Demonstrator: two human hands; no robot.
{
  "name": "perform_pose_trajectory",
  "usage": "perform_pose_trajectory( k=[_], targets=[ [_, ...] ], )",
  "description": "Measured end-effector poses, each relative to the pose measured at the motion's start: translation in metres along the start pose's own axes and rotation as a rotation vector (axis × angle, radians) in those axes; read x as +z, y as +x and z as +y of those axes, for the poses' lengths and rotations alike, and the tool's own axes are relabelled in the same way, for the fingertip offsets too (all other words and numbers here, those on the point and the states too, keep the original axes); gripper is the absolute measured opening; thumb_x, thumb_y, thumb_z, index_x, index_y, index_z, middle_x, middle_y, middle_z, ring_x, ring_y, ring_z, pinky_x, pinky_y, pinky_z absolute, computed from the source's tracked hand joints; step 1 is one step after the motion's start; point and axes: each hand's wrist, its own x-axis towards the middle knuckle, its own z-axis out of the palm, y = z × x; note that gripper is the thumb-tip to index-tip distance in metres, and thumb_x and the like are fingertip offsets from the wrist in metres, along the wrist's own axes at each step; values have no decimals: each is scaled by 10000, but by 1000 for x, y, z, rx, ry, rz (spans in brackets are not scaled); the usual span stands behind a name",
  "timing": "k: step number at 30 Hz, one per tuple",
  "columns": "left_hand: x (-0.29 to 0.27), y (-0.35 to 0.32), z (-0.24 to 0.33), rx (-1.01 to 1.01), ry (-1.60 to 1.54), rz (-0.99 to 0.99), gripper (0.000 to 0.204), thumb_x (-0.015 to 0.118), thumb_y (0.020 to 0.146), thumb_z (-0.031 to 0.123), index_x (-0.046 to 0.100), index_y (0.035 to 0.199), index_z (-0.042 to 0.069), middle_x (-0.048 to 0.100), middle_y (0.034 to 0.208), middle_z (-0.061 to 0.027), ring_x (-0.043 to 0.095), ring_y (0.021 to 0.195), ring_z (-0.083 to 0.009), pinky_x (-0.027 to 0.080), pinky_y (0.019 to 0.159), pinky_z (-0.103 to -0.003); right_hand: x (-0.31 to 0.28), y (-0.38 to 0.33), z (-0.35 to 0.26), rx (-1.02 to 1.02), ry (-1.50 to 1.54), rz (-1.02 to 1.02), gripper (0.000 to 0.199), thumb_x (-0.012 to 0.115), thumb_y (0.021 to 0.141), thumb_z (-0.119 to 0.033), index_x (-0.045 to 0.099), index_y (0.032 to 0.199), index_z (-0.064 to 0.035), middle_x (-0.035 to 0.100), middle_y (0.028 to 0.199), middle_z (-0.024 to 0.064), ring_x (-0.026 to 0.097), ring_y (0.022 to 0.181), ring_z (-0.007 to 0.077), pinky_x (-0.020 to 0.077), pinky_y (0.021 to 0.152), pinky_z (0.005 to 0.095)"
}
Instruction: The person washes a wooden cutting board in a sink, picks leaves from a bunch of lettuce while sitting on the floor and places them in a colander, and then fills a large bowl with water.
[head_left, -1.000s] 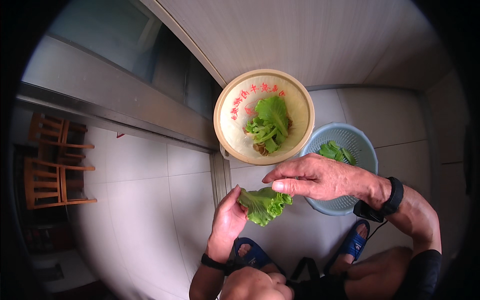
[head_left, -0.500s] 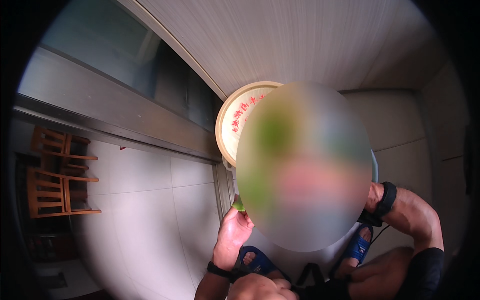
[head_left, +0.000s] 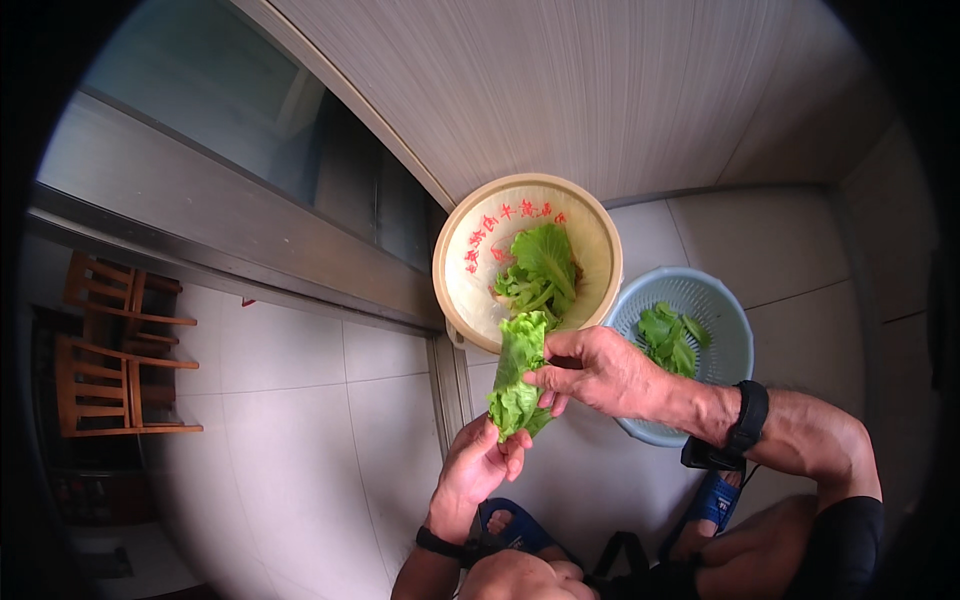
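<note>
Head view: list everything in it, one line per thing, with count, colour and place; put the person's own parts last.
Lettuce leaf: one, green, held between both hands, below the beige basin.
Beige basin: one, beige with red lettering, on the floor at centre, holding green leaves.
Blue basket: one, light blue, perforated, right of the basin, holding green leaves.
Wooden chairs: two, brown, far left.
Floor tiles: pale grey, below and around the containers.
Sandals: two, blue, on the person's feet at the lower edge.
Wrist bands: two, black, one on each wrist.
Left hand: one, holds the leaf's lower end.
Right hand: one, pinches the leaf's side.
</note>
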Motion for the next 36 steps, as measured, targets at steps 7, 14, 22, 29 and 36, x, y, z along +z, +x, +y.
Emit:
perform_pose_trajectory(
  k=[7,14,22,29,36],
  targets=[
    [1,-2,7,-16,182,-114,373,596,1048,246,557,1293,-33,683,1133,-268,704,785,-271,572,626,-366,6,3,-5,-13,95,34,219,664,1017,-165,713,1018,48,711,817,69,705,719,123,610,638,278],
    [11,1,3,34,174,-47,420,525,1082,305,541,1323,-38,672,1186,-281,721,874,-294,589,682,-379,4,-5,-14,132,46,179,262,690,1002,-208,747,1018,48,722,785,101,708,671,137,619,586,291],
    [6,7,0,183,114,56,418,505,1091,318,551,1344,-12,674,1232,-222,698,1019,-299,588,750,-396,1,-18,3,-118,-40,71,229,716,981,-228,766,980,-4,744,901,78,729,823,164,611,704,329],
    [-1,9,-9,226,-15,89,405,547,1076,284,590,1337,-23,657,1262,-140,634,1171,-262,518,1001,-439,22,-18,14,-612,-413,-149,256,713,943,-170,706,1176,-63,623,1364,150,610,1207,335,534,1007,430],
    [2,8,-1,168,-32,-14,426,504,1089,320,590,1368,11,544,1461,-206,540,1340,-317,429,1134,-490,33,-20,14,-764,-705,-103,216,715,912,-154,697,1065,-3,547,1416,211,591,1241,363,535,1024,443]
  ],
)
